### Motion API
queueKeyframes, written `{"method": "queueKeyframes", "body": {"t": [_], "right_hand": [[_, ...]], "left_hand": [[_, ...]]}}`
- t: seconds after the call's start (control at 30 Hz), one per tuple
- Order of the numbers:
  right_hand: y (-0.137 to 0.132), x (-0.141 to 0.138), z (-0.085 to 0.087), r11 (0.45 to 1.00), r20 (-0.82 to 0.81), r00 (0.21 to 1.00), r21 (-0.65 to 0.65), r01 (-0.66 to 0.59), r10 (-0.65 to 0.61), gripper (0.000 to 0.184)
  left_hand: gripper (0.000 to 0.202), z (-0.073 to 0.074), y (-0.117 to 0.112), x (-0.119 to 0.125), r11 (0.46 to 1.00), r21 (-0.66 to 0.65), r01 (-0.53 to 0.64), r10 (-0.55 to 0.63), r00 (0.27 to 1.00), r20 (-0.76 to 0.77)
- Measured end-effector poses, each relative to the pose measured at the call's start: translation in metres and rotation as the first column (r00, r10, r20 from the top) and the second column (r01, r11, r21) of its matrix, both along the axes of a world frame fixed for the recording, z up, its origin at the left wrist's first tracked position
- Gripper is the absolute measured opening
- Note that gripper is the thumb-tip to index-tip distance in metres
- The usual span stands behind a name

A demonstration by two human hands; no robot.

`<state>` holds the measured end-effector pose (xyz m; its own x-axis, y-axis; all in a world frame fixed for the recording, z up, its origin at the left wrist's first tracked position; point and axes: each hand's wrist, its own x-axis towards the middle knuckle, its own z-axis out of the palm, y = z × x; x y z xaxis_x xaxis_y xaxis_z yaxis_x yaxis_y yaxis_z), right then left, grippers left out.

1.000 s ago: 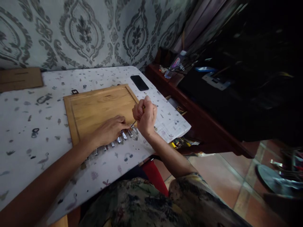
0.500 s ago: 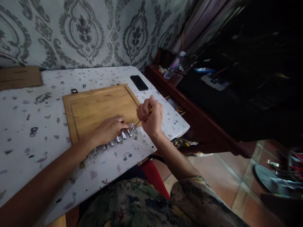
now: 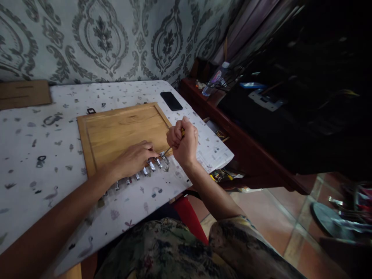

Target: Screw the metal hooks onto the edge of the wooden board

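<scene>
A wooden board (image 3: 122, 131) with a raised frame lies flat on the table. Along its near edge runs a row of shiny metal hooks (image 3: 152, 166), partly covered by my left hand (image 3: 135, 157). That hand is closed at the row's right part, its fingertips and thumb pressed on the metal. My right hand (image 3: 184, 141) makes a fist around a screwdriver (image 3: 167, 150); a bit of its yellow handle shows between the fingers. The thin shaft slants down to the rightmost hook at the board's corner. Whether a screw sits under the tip is too small to tell.
A black phone (image 3: 171, 101) lies beyond the board, on the patterned tablecloth (image 3: 43, 143). Cardboard (image 3: 24, 93) is at the far left. On the right stand a dark red desk (image 3: 252, 151) and a bottle (image 3: 215, 79). Tools (image 3: 222, 175) show below the table's right edge.
My right fist has shifted very slightly to the left, still around the screwdriver. My left hand stays in place on the hooks.
</scene>
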<state>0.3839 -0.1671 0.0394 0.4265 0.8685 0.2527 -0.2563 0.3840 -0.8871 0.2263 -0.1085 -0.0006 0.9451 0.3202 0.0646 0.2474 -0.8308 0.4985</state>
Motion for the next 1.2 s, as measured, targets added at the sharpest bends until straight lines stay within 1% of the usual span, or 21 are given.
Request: {"method": "queueKeyframes", "body": {"t": [0.1,0.17,0.23,0.27,0.3,0.37,0.4,0.43,0.47,0.57,0.63,0.73,0.77,0.8,0.83,0.9,0.97,1.0,1.03,1.1,1.2], "right_hand": [[0.001,-0.007,-0.003,0.994,0.026,0.994,0.001,0.110,-0.110,0.069],[0.000,-0.012,-0.006,0.982,0.064,0.980,0.031,0.188,-0.190,0.068],[-0.001,-0.014,-0.009,0.978,0.103,0.973,0.052,0.200,-0.205,0.067],[-0.001,-0.012,-0.009,0.986,0.119,0.979,0.046,0.161,-0.166,0.066],[-0.001,-0.008,-0.010,0.995,0.131,0.986,0.028,0.095,-0.098,0.064],[0.000,0.004,-0.008,0.994,0.137,0.984,-0.019,-0.109,0.110,0.057],[0.002,0.011,-0.006,0.978,0.138,0.968,-0.026,-0.206,0.208,0.050],[0.004,0.019,-0.004,0.959,0.145,0.948,-0.031,-0.280,0.282,0.042],[0.006,0.026,-0.003,0.942,0.174,0.927,-0.025,-0.333,0.333,0.040],[0.016,0.039,-0.001,0.892,0.240,0.864,-0.015,-0.452,0.442,0.042],[0.022,0.041,-0.002,0.842,0.193,0.825,-0.012,-0.539,0.531,0.051],[0.030,0.035,-0.006,0.746,0.057,0.744,-0.023,-0.665,0.665,0.059],[0.030,0.032,-0.006,0.729,0.026,0.729,-0.029,-0.684,0.684,0.060],[0.030,0.028,-0.006,0.725,0.006,0.725,-0.041,-0.687,0.688,0.060],[0.028,0.024,-0.006,0.737,-0.002,0.738,-0.054,-0.674,0.675,0.061],[0.020,0.015,-0.006,0.809,0.009,0.810,-0.055,-0.586,0.587,0.061],[0.009,0.004,-0.009,0.915,0.043,0.914,0.008,-0.403,0.403,0.062],[0.004,-0.001,-0.011,0.946,0.075,0.945,0.047,-0.322,0.318,0.062],[-0.001,-0.006,-0.013,0.966,0.112,0.964,0.067,-0.248,0.240,0.062],[-0.006,-0.012,-0.017,0.983,0.175,0.974,0.094,-0.158,0.140,0.064],[-0.003,-0.012,-0.016,0.991,0.133,0.987,0.088,-0.101,0.088,0.064]], "left_hand": [[0.032,0.000,0.000,0.000,1.000,-0.006,0.000,0.000,1.000,-0.012],[0.033,0.000,0.000,-0.001,1.000,0.006,-0.004,0.004,1.000,-0.015],[0.033,0.001,0.000,-0.001,1.000,0.018,-0.006,0.006,1.000,-0.015],[0.032,0.001,0.000,-0.001,1.000,0.020,-0.008,0.008,1.000,-0.012],[0.032,0.001,-0.001,-0.001,1.000,0.019,-0.009,0.009,1.000,-0.009],[0.031,0.002,-0.001,-0.001,1.000,0.016,-0.011,0.011,1.000,-0.007],[0.031,0.002,-0.001,0.000,1.000,0.016,-0.015,0.015,1.000,-0.007],[0.031,0.002,-0.001,0.000,1.000,0.019,-0.020,0.020,1.000,-0.007],[0.032,0.002,-0.001,0.000,0.999,0.023,-0.023,0.023,1.000,-0.008],[0.037,0.000,-0.001,0.001,0.999,0.032,-0.033,0.033,0.999,-0.014],[0.039,-0.002,0.000,0.001,0.999,0.031,-0.041,0.041,0.999,-0.016],[0.037,-0.005,0.000,0.002,0.999,0.032,-0.043,0.043,0.999,-0.015],[0.036,-0.006,0.000,0.002,0.998,0.035,-0.042,0.042,0.999,-0.014],[0.036,-0.006,0.000,0.002,0.998,0.039,-0.043,0.043,0.999,-0.013],[0.037,-0.007,0.000,0.001,0.998,0.043,-0.045,0.045,0.999,-0.009],[0.037,-0.007,0.001,0.000,0.998,0.043,-0.041,0.041,0.999,0.005],[0.035,-0.007,0.001,-0.002,0.999,0.039,-0.023,0.023,1.000,0.019],[0.033,-0.007,0.001,-0.002,0.999,0.036,-0.013,0.013,1.000,0.022],[0.032,-0.006,0.002,-0.003,0.999,0.035,-0.006,0.005,1.000,0.021],[0.032,-0.006,0.002,-0.004,0.999,0.044,-0.003,0.002,1.000,0.015],[0.040,-0.006,0.002,-0.003,0.998,0.063,-0.009,0.008,1.000,0.008]]}}
